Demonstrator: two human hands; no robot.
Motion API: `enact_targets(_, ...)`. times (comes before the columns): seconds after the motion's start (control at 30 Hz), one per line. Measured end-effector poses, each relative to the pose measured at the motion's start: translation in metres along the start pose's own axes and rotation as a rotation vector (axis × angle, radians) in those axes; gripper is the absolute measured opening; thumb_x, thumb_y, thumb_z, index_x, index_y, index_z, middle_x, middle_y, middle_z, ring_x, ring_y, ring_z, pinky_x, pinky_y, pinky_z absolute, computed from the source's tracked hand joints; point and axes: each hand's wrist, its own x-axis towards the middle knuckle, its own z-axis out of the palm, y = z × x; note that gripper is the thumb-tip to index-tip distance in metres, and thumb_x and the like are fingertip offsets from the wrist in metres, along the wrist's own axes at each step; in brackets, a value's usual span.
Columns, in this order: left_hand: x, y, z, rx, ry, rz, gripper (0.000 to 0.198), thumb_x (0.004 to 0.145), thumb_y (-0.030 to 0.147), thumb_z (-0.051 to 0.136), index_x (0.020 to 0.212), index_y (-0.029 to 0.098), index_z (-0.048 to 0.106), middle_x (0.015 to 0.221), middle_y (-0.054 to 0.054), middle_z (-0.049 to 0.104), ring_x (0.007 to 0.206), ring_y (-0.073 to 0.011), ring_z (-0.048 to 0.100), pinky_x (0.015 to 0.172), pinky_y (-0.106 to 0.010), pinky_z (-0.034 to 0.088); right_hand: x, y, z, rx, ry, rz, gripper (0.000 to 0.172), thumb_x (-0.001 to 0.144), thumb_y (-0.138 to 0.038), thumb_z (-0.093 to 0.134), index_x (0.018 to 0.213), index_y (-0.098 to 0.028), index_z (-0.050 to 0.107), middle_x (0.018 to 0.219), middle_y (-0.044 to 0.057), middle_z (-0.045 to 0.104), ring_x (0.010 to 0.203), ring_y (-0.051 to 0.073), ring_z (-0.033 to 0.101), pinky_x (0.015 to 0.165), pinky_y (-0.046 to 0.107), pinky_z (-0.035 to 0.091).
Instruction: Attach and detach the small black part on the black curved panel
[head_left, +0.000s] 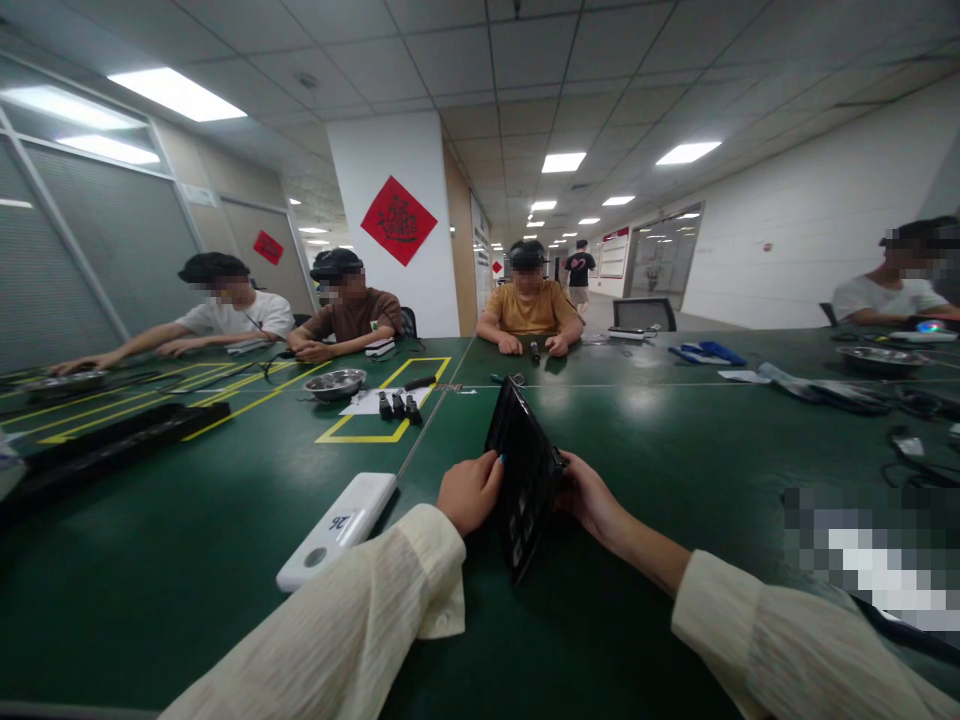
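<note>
A flat black case [523, 490] stands tilted on edge above the green table, its dark inner face with paler shapes turned partly to the left. My left hand [471, 492] is closed at its near left side, with thumb and fingers against that face. A tiny blue spot shows at the fingertips; I cannot make out what it is. On the opposite side, my right hand [591, 497] grips the case's right edge, its fingertips partly hidden behind it. Beside my left forearm lies a white power bank [339, 532] marked 26.
A metal bowl [335, 384], white paper and several small black cylinders [400, 407] lie ahead on the left. A long black tray [112, 455] is at far left. Cables and bags [825, 390] lie right. Several people sit around the green table [637, 620].
</note>
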Motion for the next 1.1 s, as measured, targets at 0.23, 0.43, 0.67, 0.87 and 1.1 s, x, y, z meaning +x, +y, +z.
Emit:
enact_targets(0.23,0.0008,-0.0002,-0.0005,-0.002,-0.016,0.005,0.056,0.091,0.042,0.014,0.071,0.018,0.06,0.069,-0.006,0.063,0.068,-0.0169,0.06,0.055,-0.025,0.029,-0.002,-0.0026,0.002,-0.005,0.002,-0.003,0.031,0.071,-0.023,0.048,0.101,-0.018,0.049,0.062,0.001,0.06,0.051,0.015,0.058,0.045,0.025,0.043)
enact_targets(0.43,0.0012,0.0013,-0.0015,0.001,-0.068,-0.107,0.063,0.09,0.048,0.011,0.068,0.018,0.061,0.07,-0.008,0.064,0.07,-0.0181,0.061,0.054,-0.025,0.03,0.0021,0.0025,-0.0041,-0.016,-0.031,-0.002,0.033,0.073,-0.024,0.045,0.105,-0.019,0.047,0.063,0.001,0.06,0.052,0.016,0.058,0.046,0.026,0.044)
enact_targets(0.67,0.0007,0.0021,-0.0007,-0.003,-0.018,-0.068,0.041,0.091,0.043,0.018,0.092,0.021,0.052,0.079,-0.005,0.065,0.076,-0.0176,0.061,0.06,-0.024,0.034,-0.0008,-0.0015,0.0004,-0.021,0.009,0.011,0.032,0.071,-0.021,0.045,0.103,-0.018,0.048,0.063,0.0,0.06,0.051,0.016,0.057,0.045,0.026,0.044)
enact_targets(0.87,-0.0009,0.0011,-0.0012,-0.004,-0.024,-0.057,0.042,0.091,0.042,0.015,0.101,0.022,0.05,0.085,-0.006,0.066,0.081,-0.0191,0.062,0.064,-0.026,0.037,-0.0011,-0.0019,0.0009,-0.008,0.02,0.008,0.031,0.071,-0.023,0.047,0.101,-0.018,0.05,0.066,0.001,0.061,0.053,0.016,0.058,0.046,0.026,0.045)
enact_targets(1.1,-0.0008,-0.0018,0.0006,0.018,-0.045,-0.06,0.034,0.089,0.037,0.023,0.107,0.021,0.049,0.088,-0.006,0.065,0.084,-0.0193,0.061,0.067,-0.026,0.037,-0.0015,-0.0021,0.0001,-0.015,0.003,-0.004,0.029,0.072,-0.024,0.047,0.1,-0.019,0.05,0.066,0.001,0.061,0.055,0.016,0.059,0.047,0.026,0.045)
